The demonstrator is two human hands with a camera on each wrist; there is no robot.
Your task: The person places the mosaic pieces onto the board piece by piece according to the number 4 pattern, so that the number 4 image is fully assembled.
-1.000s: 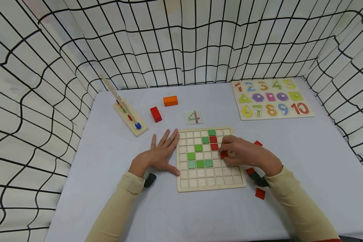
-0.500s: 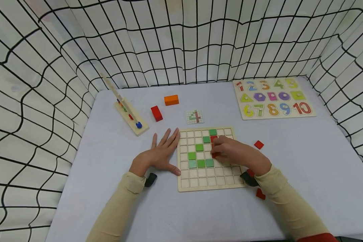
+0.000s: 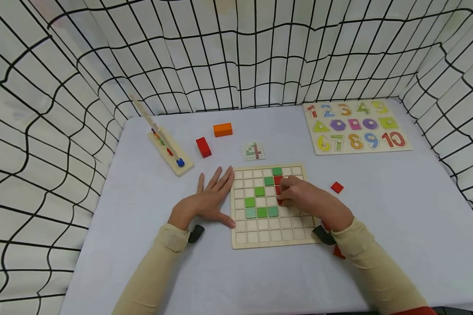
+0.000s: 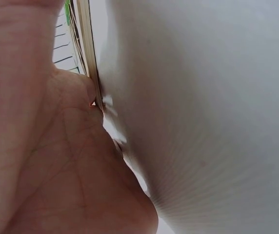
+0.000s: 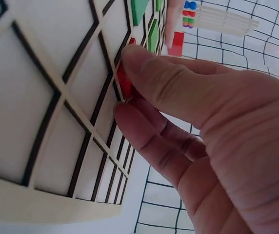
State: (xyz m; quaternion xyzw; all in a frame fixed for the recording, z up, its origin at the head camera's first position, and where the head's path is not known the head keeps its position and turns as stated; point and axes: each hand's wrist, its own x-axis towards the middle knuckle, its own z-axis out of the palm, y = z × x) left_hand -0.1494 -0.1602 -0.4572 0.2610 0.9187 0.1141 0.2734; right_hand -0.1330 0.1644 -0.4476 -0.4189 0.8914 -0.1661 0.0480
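A wooden grid board [image 3: 275,236] lies in front of the person, with green square tiles [image 3: 259,191] and red ones set in its cells. My right hand [image 3: 315,199] is over the board, thumb and fingers pinching a red square tile [image 5: 125,82] at a cell below the other reds. In the right wrist view that tile lies right at the grid, its lower part between the fingertips. With fingers spread, my left hand [image 3: 206,205] rests flat on the cloth against the board's left edge. Its palm [image 4: 76,161] fills much of the left wrist view.
Loose red tiles [image 3: 337,187] lie right of the board, some partly under the right wrist. A pattern card [image 3: 254,151], red block [image 3: 203,147], orange block [image 3: 222,130] and bead stand [image 3: 173,151] are behind it. A number puzzle [image 3: 356,129] lies back right; black netting surrounds the table.
My right hand has moved left with the red tile, from over the right columns to the red column, and lowered it to the cell there. The left hand has stayed in place.
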